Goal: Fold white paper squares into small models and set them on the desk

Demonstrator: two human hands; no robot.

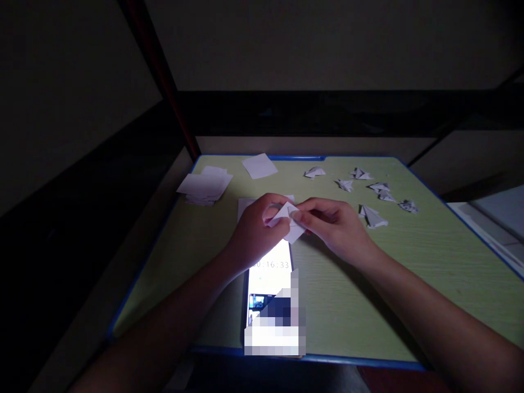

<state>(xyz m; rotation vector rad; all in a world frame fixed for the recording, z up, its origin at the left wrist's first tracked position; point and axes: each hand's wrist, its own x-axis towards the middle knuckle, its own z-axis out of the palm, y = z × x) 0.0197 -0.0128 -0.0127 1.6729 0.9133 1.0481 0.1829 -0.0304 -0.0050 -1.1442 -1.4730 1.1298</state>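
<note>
Between my two hands, above the middle of the table, is a small folded piece of white paper (295, 234) with a pointed top. My left hand (262, 226) pinches its left side, thumb in front and fingers curled behind. From the right, my right hand (333, 221) grips the other side between thumb and fingers. Just below the hands lies a lit phone (268, 278) showing timer digits; its lower end is blurred out. A flat white sheet (244, 205) lies partly hidden behind my left hand.
A pile of loose white paper (204, 185) lies at the back left, and a single square sheet (259, 166) beside it. Several folded paper pieces (373, 217) are scattered at the back right. The green table (368, 316) has a blue edge. White boards (499, 213) stand off its right side.
</note>
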